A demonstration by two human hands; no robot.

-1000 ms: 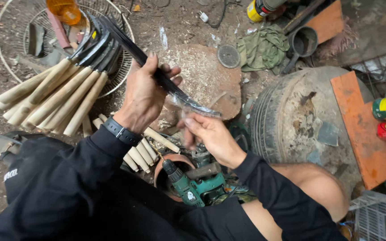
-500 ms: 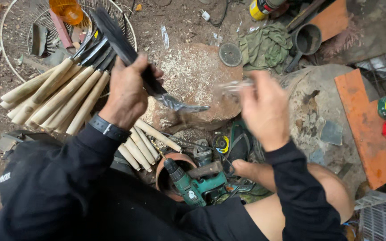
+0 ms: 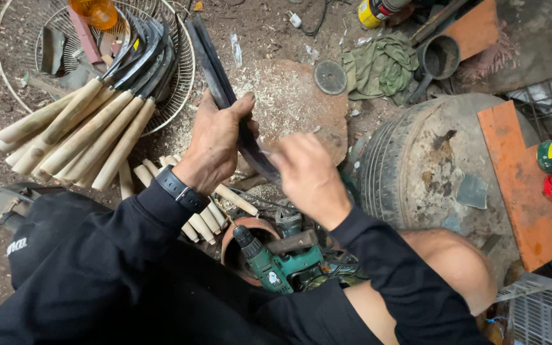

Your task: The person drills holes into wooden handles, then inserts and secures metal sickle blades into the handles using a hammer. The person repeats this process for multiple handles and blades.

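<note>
Over the sawdust-strewn stump (image 3: 301,102), the left hand (image 3: 215,144) grips a dark curved blade (image 3: 225,96) pointing toward eleven o'clock; the right hand (image 3: 308,176) pinches its lower end; fitting a handle seems next.

Left hand (image 3: 217,144) raised mid-frame, back of hand toward camera, fingers curled shut in a fist grip, thumb on top pointing right. Dark band on left wrist, black sleeve down to it. Right hand (image 3: 308,176) just beside it, lower right, slightly motion-blurred, fingers bent inward toward the left hand. Right forearm in black sleeve runs down-right. Both elbows bent.
</note>
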